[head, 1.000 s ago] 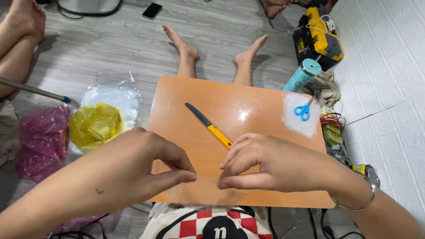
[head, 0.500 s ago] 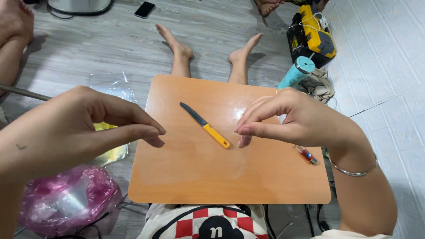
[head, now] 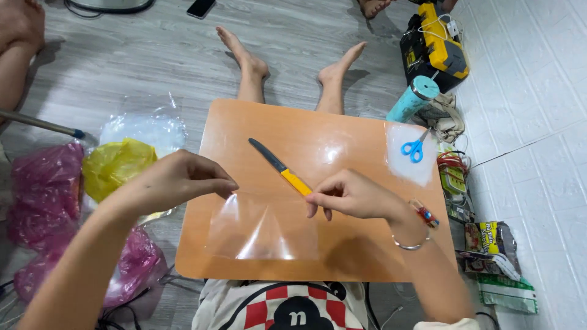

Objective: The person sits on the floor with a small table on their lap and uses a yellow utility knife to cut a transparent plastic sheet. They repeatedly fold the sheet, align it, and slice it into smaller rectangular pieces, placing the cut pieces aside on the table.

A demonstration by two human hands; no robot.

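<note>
a: change since last entry?
b: both hands lower and wider apart; a clear plastic sheet (head: 263, 229) now shows stretched between them.
a: sheet position?
b: over the near half of the orange surface (head: 361, 244), top corners pinched by left hand (head: 174, 183) fingers (head: 227, 186) and right hand (head: 351, 195) fingers (head: 313, 198).
a: containers?
b: yellow bag (head: 116, 165) and pink bags (head: 43, 189) on the floor, contents unclear. knife (head: 281, 167) lies just beyond the sheet.

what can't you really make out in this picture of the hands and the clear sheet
Head view only:
- Clear plastic sheet: edges nearly invisible, transparent against the board.
- Knife: handle end hidden behind right hand.
- Left hand: fingertip grip too small to judge.
- Phone: cut off by top edge.
</note>
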